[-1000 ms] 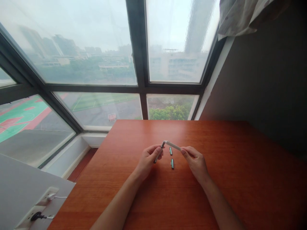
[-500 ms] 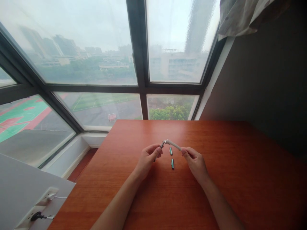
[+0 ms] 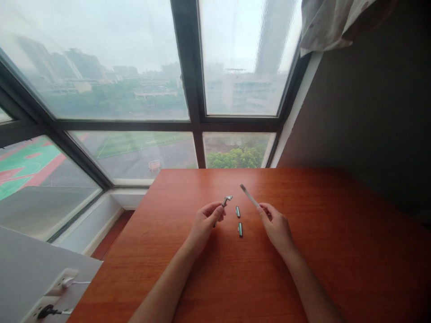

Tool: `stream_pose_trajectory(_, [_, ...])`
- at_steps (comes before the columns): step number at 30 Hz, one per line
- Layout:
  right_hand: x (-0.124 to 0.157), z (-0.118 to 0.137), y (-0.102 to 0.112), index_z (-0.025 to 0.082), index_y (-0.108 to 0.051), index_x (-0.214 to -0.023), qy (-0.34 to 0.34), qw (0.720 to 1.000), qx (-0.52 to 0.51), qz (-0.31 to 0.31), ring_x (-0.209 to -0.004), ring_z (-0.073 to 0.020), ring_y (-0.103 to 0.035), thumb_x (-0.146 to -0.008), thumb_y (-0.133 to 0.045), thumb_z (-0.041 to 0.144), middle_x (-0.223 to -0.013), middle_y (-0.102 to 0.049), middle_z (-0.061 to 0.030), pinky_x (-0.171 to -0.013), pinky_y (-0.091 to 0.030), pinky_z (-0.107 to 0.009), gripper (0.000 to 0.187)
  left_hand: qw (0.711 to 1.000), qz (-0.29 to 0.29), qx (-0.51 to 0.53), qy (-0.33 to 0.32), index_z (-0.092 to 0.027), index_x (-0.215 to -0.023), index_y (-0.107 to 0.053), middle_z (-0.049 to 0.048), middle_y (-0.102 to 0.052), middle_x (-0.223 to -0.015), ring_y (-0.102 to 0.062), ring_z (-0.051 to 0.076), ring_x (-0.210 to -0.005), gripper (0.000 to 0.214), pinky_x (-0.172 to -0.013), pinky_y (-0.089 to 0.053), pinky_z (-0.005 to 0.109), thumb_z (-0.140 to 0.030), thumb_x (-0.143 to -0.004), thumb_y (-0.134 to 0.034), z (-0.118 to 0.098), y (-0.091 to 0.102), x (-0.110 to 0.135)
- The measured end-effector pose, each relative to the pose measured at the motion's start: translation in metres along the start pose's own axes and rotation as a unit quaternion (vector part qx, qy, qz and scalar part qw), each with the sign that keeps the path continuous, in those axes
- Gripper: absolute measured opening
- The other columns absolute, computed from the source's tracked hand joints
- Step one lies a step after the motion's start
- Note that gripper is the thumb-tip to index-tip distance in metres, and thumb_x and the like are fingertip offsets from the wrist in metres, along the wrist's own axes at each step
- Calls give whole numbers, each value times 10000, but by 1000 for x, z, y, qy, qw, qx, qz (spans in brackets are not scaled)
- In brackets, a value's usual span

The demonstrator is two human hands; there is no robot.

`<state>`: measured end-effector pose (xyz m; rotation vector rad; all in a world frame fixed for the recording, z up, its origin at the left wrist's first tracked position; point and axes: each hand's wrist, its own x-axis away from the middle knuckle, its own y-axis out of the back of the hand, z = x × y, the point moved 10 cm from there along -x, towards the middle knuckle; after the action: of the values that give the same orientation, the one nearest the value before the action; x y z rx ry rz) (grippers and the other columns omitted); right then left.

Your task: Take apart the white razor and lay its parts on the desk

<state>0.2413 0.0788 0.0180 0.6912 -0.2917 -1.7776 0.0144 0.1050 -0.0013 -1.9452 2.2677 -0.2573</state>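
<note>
My left hand (image 3: 206,222) is closed around the handle of a metal razor (image 3: 225,203). The razor's neck points up and right, and no blade cartridge shows on it. Between thumb and fingers of my right hand (image 3: 274,226) is a slim pale brush (image 3: 249,196), its darker end tilted up and left. A small gap separates that end from the razor. On the table between my hands lie two green-and-black razor cartridges, the far one (image 3: 238,211) and the near one (image 3: 240,229).
The reddish-brown wooden table (image 3: 215,282) reaches to the windows (image 3: 235,150). A wall socket (image 3: 47,307) with plugged-in cords is at the lower left. A curtain (image 3: 328,27) hangs at the upper right, beside a dark wall.
The brush's end has come away from the razor's head and swung upward. My left hand keeps hold of the razor. The view has shifted slightly; both cartridges lie as before.
</note>
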Motion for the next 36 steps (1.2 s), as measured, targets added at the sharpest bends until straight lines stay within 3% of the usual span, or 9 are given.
stream_pose_trajectory(3, [2, -2, 11, 168, -675, -1006, 46, 996, 71, -7, -751, -211, -629, -900, -451, 443, -850, -686, -84, -657, -445, -280, 370, 1000, -4, -1, 3, -142, -920, -696, 41, -642, -731, -528, 122, -628, 339, -597, -399, 238, -430, -743, -699, 0, 1, 0])
stream_pose_trajectory(5, [7, -8, 22, 182, -688, -1016, 65, 986, 152, -19, -714, -207, -613, -912, -429, 427, -788, -667, -76, -637, -421, -283, 372, 1000, -7, -4, 4, -138, -935, -695, 47, -642, -736, -527, 128, -632, 357, -597, -402, 239, -439, -742, -696, 0, 1, 1])
stream_pose_trajectory(9, [19, -35, 52, 194, -710, -955, 25, 955, 287, -71, -643, -179, -570, -909, -442, 399, -758, -628, -55, -558, -350, -272, 341, 1000, 0, -1, 6, -144, -943, -697, 50, -642, -740, -531, 131, -638, 351, -610, -406, 242, -432, -743, -696, 0, -1, 1])
stream_pose_trajectory(13, [25, -54, 65, 193, -723, -849, -12, 932, 352, -92, -641, -173, -541, -893, -481, 341, -768, -621, -62, -541, -304, -278, 287, 1000, -2, -8, 9, -139, -938, -701, 59, -649, -739, -537, 138, -634, 374, -601, -409, 246, -447, -726, -704, 0, -1, 0])
stream_pose_trajectory(22, [26, -55, 62, 209, -686, -977, -34, 929, 360, -83, -690, -177, -558, -849, -559, 347, -865, -640, -53, -555, -314, -280, 227, 1000, -8, -4, 8, -135, -924, -699, 48, -643, -722, -537, 130, -624, 362, -606, -414, 246, -434, -720, -715, -2, -1, 0])
stream_pose_trajectory(36, [27, -50, 56, 217, -690, -965, -7, 940, 333, -78, -656, -159, -564, -857, -545, 323, -854, -645, -42, -526, -303, -272, 210, 1000, -16, 2, 0, -148, -910, -708, 41, -653, -714, -543, 131, -627, 332, -607, -407, 247, -422, -723, -715, -5, -1, 1])
